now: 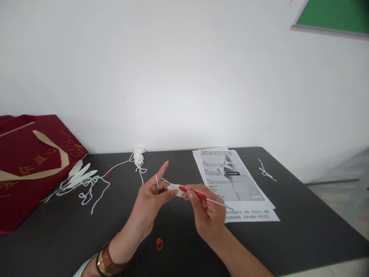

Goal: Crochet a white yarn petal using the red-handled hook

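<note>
Left hand (151, 196) pinches a small white crochet piece (175, 189), yarn (157, 182) tensioned over its raised forefinger; a red-handled crochet hook (198, 195) is gripped by the right hand (206, 213).

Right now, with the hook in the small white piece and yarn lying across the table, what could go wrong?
1. The white yarn trails loose toward the finished petals; a pull from the left hand might drag or tangle them.
2. The crochet hook in the right hand points toward the left fingers pinching the small crocheted piece; a slip could poke them.
3. The orange safety pin lies close under the wrists and could be knocked away.
</note>
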`<state>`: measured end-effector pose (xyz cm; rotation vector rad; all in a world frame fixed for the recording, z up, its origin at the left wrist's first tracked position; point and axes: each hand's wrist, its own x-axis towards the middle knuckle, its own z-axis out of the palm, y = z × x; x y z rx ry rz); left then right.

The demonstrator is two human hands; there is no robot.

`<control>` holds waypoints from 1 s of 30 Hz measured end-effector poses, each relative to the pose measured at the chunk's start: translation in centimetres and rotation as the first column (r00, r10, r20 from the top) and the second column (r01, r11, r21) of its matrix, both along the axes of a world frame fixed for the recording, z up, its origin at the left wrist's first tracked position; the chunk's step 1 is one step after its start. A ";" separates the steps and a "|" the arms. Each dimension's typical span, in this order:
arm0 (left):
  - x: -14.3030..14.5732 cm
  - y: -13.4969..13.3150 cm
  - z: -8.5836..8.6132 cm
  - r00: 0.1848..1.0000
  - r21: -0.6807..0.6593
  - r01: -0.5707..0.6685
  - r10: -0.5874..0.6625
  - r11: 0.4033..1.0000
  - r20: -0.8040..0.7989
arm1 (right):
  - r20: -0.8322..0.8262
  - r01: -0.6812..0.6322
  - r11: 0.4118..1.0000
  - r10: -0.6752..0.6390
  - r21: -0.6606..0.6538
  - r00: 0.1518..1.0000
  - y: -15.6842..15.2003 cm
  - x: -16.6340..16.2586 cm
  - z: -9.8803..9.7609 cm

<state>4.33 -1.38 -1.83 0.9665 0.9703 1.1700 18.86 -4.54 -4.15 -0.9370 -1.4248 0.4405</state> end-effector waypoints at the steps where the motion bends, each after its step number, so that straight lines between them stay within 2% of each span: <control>1: 0.0 0.0 0.0 1.000 -0.004 -0.002 0.002 1.000 0.011 | 0.067 0.010 0.998 -0.014 0.056 0.998 0.0 0.0 0.0; 3: 0.0 0.1 0.1 0.999 -0.011 -0.007 0.007 1.000 0.040 | 0.216 -0.006 0.985 -0.032 0.173 0.976 0.0 0.1 0.0; 5: -0.2 0.2 0.1 0.995 -0.043 0.011 -0.007 0.999 0.101 | 0.361 -0.061 0.947 -0.060 0.315 0.931 0.2 0.2 0.1; 8: -0.9 0.6 0.3 0.969 -0.112 0.119 -0.091 0.987 0.230 | 0.466 -0.168 0.872 -0.076 0.459 0.882 0.4 0.5 0.3; 10: -1.6 0.9 0.5 0.947 -0.131 0.203 -0.161 0.970 0.278 | 0.392 -0.170 0.895 -0.006 0.412 0.920 0.4 0.6 0.4; 12: -2.2 1.2 0.7 0.934 -0.133 0.270 -0.226 0.954 0.277 | 0.228 -0.150 0.951 0.088 0.270 0.970 0.4 0.7 0.3; 14: -2.7 1.5 0.8 0.928 -0.120 0.303 -0.264 0.945 0.262 | 0.022 -0.166 0.978 0.165 0.126 0.986 0.5 0.7 0.2; 16: -3.0 1.6 0.8 0.926 -0.103 0.318 -0.285 0.943 0.248 | -0.184 -0.224 0.974 0.228 0.039 0.956 0.7 0.6 0.1; 19: -3.3 1.6 0.9 0.918 -0.088 0.351 -0.324 0.932 0.228 | -0.404 -0.318 0.948 0.289 -0.005 0.868 1.1 0.8 0.1; 23: -3.7 1.4 1.2 0.907 -0.085 0.385 -0.360 0.919 0.219 | -0.506 -0.376 0.926 0.317 -0.017 0.802 1.4 1.3 0.2; 30: -3.9 1.4 1.7 0.853 -0.122 0.487 -0.441 0.865 0.279 | -0.535 -0.438 0.899 0.378 0.016 0.756 1.3 1.8 0.9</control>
